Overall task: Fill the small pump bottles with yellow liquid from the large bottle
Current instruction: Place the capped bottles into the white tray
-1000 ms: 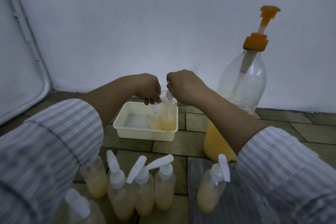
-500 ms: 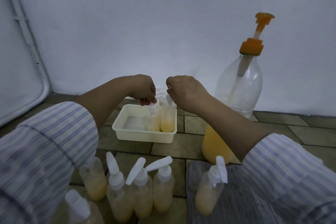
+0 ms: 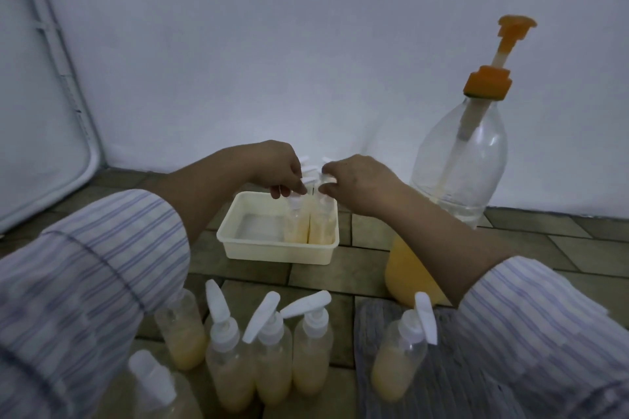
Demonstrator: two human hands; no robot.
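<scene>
Head view: two small pump bottles, the left bottle (image 3: 296, 226) touching the right bottle (image 3: 322, 226), stand upright in the right end of a cream tray (image 3: 258, 250) near centre frame. The left hand (image 3: 277, 169) pinches the left bottle's white pump top with curled fingers, and the right hand (image 3: 357, 180) pinches the other's (tips partly hidden). The large bottle (image 3: 456, 187), yellow liquid low inside, stands at three o'clock of the tray, and filled small bottles (image 3: 272, 360) cluster at six o'clock on the tiled floor (image 3: 340, 270).
</scene>
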